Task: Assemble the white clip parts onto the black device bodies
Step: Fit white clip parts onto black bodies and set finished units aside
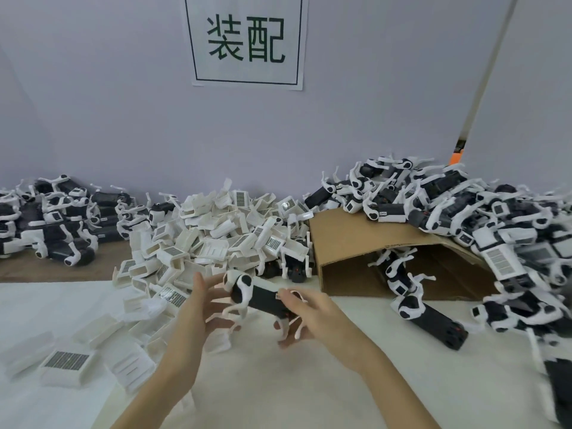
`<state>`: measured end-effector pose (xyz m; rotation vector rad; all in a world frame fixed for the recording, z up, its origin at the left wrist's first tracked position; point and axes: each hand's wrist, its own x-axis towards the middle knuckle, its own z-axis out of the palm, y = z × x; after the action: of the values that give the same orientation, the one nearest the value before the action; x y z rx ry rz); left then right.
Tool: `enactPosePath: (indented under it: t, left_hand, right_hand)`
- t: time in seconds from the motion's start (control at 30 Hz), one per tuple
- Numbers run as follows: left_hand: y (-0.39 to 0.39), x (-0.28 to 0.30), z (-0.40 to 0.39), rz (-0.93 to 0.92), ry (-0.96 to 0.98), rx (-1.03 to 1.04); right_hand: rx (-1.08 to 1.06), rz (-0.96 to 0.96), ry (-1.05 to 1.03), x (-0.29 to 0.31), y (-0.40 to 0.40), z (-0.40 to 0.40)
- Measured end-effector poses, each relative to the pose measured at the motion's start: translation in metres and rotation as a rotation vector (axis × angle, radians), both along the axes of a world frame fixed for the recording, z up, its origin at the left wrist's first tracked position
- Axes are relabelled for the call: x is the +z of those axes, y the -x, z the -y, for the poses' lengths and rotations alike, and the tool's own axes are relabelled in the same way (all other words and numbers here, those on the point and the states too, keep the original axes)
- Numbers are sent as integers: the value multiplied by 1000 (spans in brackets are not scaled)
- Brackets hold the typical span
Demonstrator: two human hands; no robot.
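A black device body with white curved arms is held above the white table, slightly left of centre. My right hand grips its right end, fingers curled round it. My left hand is at the device's left end, fingers spread and touching near its rounded white-and-black head; whether the fingers close on it I cannot tell. A heap of loose white clip parts lies just behind my hands.
Black-and-white devices are heaped at the back left and over the right side. A cardboard box lies tipped on its side at the right. More white parts are scattered front left. A paper sign hangs on the wall.
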<state>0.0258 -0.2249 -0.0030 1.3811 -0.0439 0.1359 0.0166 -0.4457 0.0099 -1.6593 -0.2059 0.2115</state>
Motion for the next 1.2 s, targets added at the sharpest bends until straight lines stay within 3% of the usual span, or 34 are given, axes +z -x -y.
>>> enactPosePath:
  t: [0.07, 0.13, 0.2, 0.23, 0.33, 0.43, 0.57, 0.8, 1.07, 1.2]
  left_hand:
    - [-4, 2, -7, 62, -20, 33]
    - [-7, 1, -13, 67, -30, 39]
    - [-7, -1, -15, 56, -49, 19]
    - [-6, -1, -13, 55, -68, 9]
    - [-1, 0, -7, 49, -140, -14]
    - [3, 1, -1, 80, -278, 26]
    - [2, 1, -2, 138, -489, 121]
    - [-66, 21, -79, 165, -603, 444]
    - [-171, 23, -222, -136, -1325, 714]
    - [-207, 25, -272, -387, -1464, 589]
  right_hand:
    - [-57, -47, -302, 24, -14, 11]
    - [-128, -18, -731, 57, -28, 30]
    - [-37, -11, -1121, 85, -35, 47]
    - [20, -43, -1195, 90, -38, 53]
    - [158, -169, -962, 73, -32, 40]
    - [139, -324, -852, 25, -20, 7]
    - [5, -471, -894, -19, -9, -29]
    - [21, -487, -983, -37, -30, -35]
    - [74, -499, -1098, -31, -79, -49]
    - [167, -531, -1079, -38, -102, -55]
